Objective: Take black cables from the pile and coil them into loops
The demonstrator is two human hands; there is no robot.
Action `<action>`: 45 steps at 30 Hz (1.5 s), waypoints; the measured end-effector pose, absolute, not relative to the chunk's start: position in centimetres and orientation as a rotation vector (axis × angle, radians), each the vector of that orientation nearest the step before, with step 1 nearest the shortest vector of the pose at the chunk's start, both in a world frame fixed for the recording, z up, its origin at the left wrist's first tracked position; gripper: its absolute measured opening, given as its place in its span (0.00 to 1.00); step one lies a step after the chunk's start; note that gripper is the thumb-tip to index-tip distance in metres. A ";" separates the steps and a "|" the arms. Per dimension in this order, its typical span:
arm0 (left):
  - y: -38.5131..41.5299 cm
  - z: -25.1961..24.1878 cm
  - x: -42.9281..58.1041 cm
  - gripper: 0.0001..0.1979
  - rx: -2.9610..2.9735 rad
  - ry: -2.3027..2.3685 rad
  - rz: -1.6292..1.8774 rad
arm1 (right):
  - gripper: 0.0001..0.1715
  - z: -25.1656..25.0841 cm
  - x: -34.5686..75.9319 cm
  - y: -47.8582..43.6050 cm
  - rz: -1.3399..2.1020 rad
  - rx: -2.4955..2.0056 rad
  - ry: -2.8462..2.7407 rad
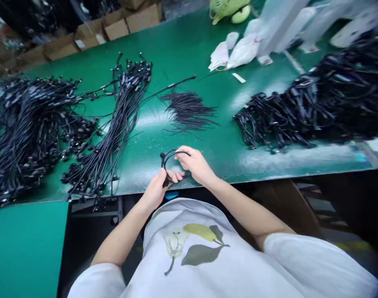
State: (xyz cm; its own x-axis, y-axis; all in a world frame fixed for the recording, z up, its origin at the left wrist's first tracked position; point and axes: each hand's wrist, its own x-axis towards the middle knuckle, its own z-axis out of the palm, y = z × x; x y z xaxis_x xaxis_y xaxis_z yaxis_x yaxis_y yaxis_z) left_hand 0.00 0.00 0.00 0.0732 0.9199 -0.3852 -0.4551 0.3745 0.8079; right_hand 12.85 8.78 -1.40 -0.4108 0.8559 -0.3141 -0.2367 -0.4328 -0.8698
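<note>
A black cable [170, 154] is bent into a loop between my two hands, just above the front edge of the green table. My left hand [158, 186] is closed on the connector end and bundled part of the loop. With fingers curled, my right hand [195, 163] grips the far side of the same loop. Beyond them lies a loose pile of thin black ties [192, 111]. To its left, a bundle of straight black cables [122, 107] stretches from the table's front edge toward the back.
A large heap of black cables [30, 124] covers the left side. Coiled black cables [316, 99] are piled at the right. White plastic bags [243, 54] and a green plush item [228, 9] sit at the back. Cardboard boxes [117, 27] line the far edge of the green table [220, 157].
</note>
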 end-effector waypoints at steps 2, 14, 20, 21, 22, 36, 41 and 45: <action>0.5 -0.2 0.1 0.25 0.458 1.031 1.267 | 0.25 -1.3 12.5 8.0 1.990 -0.963 -0.920; -0.8 -0.8 -0.4 0.29 0.662 0.895 0.999 | 0.30 -0.9 11.9 5.9 2.136 -0.768 -1.019; -1.2 -1.0 -0.8 0.27 0.888 0.968 0.858 | 0.27 -0.5 12.0 4.9 2.048 -0.830 -1.198; -1.3 -1.0 -0.9 0.25 0.909 0.977 0.838 | 0.28 -0.5 11.9 4.8 2.080 -0.840 -1.183; -1.4 -0.9 -1.1 0.23 0.908 0.981 0.824 | 0.28 -0.5 11.9 4.7 2.117 -0.847 -1.163; -3.6 -1.2 0.6 0.13 0.281 1.042 0.857 | 0.26 -1.9 11.0 4.6 2.176 -0.784 -1.167; -3.8 -1.5 0.5 0.19 0.230 0.977 0.836 | 0.15 -1.9 11.4 5.1 2.116 -0.675 -1.358; -3.6 -0.8 0.2 0.24 0.338 0.888 0.800 | 0.16 -1.0 11.8 6.2 2.176 -0.666 -1.488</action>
